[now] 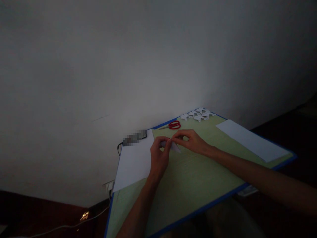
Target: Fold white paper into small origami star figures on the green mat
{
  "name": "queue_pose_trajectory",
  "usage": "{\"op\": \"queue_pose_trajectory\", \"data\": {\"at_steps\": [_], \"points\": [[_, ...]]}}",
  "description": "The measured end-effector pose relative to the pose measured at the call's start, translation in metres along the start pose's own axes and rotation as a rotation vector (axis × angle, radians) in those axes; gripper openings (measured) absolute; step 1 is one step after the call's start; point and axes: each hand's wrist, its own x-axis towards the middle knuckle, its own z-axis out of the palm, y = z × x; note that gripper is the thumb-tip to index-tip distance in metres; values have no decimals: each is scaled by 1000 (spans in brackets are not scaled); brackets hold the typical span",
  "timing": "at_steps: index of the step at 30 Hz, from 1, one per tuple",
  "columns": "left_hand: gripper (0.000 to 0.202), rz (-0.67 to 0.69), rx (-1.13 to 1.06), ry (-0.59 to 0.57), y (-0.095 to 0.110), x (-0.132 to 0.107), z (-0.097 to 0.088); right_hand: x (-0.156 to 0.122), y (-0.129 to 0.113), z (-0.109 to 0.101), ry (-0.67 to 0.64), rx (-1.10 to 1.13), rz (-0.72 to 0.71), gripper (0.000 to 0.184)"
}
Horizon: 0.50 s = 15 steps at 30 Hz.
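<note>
Over the middle of the table, a small folded piece of white paper [176,147] is pinched between my two hands. My left hand [159,154] grips it with thumb and fingers closed, covering part of it. From the right, my right hand [190,140] has its thumb and fingertips together at the paper's upper edge. Scissors with red handles [174,125] lie just beyond my hands. Several folded white paper stars [199,114] are grouped at the table's far corner. The exact fold of the held paper is too small to make out.
The pale green table [198,185] has a blue edge and stands by a grey wall [123,66]. White sheets [133,165] lie at the left, a long white paper strip [252,140] at the right. A blurred-out device [135,137] with a black cable rests at the left edge.
</note>
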Motion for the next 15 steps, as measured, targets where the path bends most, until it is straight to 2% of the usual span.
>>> {"op": "queue_pose_trajectory", "data": {"at_steps": [7, 11, 15], "points": [[21, -34, -4, -6, 0, 1, -1, -2, 4, 3, 63, -28, -6, 16], [32, -101, -97, -37, -3, 3, -1, -4, 2, 1, 88, -26, -23, 13], [31, -166, -171, -78, -5, 4, -1, -4, 0, -3, 89, -31, -44, 15]]}}
